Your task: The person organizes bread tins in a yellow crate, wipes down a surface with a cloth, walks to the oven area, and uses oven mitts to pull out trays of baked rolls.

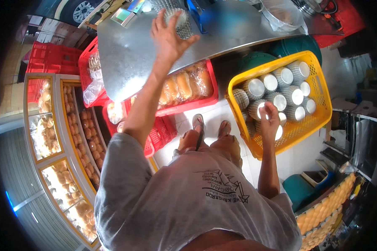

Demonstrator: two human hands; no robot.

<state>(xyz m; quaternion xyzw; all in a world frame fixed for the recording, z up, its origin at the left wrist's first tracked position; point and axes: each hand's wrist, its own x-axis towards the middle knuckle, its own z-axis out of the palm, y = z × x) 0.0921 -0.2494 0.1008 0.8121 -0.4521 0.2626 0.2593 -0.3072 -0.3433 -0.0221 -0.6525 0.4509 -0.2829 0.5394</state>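
Note:
My left hand (171, 37) reaches over the steel table (125, 50), fingers spread at a stack of fluted metal cups (183, 26); whether its fingertips touch the stack is unclear. My right hand (269, 115) is at the yellow plastic crate (326, 83), fingers curled in among upturned silver fluted tins (295, 94); what they grip, if anything, is hidden. The tins lie in rows in the crate, below the table's edge. A red crate (211, 83) of wrapped bread loaves (184, 85) is under my left forearm.
Glazed cabinets of buns (83, 134) and stacked red crates (44, 56) stand at left. A clear bag (282, 14) and blue objects lie on the table. My sandalled feet are on pale tiles (184, 121) between crates. A teal container (297, 188) and trays of buns (322, 196) are at lower right.

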